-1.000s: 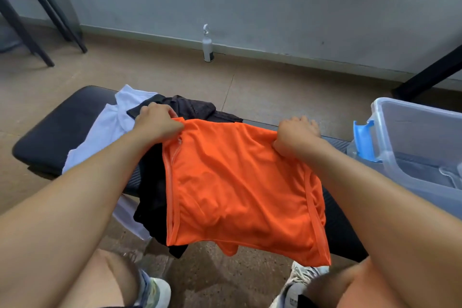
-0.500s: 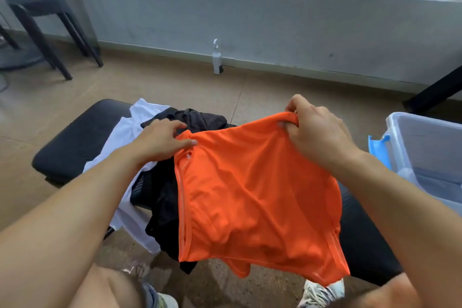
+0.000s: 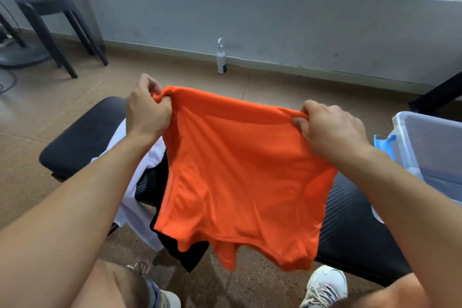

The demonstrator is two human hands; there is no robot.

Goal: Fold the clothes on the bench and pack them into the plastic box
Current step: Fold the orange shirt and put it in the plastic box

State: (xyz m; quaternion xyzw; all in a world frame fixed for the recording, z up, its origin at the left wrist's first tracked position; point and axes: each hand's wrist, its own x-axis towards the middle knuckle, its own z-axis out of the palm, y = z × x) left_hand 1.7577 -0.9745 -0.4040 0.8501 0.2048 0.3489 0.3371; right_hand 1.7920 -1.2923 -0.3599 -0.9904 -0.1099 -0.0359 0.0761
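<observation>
Orange shirt (image 3: pixel 240 172) hangs from the left hand (image 3: pixel 147 115) and right hand (image 3: pixel 330 130), both pinching its top edge. Slippery cloth may slide free and fall off the table (image 3: pixel 82 137).

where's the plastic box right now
In the head view the plastic box sits at the far right edge, beside the black bench's right end, just past the right hand.
</observation>
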